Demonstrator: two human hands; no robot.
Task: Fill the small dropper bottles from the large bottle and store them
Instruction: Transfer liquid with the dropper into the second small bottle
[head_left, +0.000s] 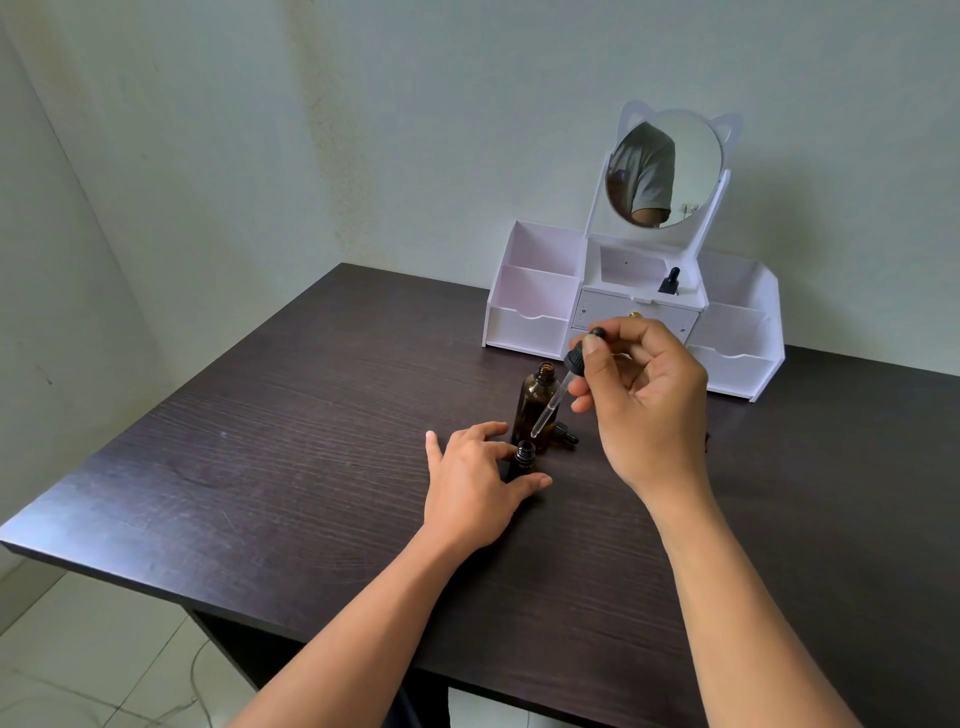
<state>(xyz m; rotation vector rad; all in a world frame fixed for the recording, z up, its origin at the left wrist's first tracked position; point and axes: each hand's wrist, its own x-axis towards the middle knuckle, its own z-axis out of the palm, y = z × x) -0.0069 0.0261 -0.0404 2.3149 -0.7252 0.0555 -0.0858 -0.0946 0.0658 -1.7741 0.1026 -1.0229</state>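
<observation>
A large amber bottle (534, 402) stands uncapped in the middle of the dark table. Just in front of it stands a small dark dropper bottle (523, 457), also uncapped, which my left hand (475, 480) holds between thumb and fingers at its base. My right hand (641, 400) pinches a glass dropper (558, 392) by its black rubber bulb and collar. The pipette slants down to the left, its tip just above the small bottle's mouth. Another black dropper cap (566, 434) lies on the table behind the large bottle. One small dropper bottle (670, 282) stands in the white organizer.
A white desk organizer (535, 312) with open compartments, a small drawer and a cat-eared round mirror (665, 169) stands at the back of the table (311, 467) against the wall. The table's left and front edges drop to a tiled floor.
</observation>
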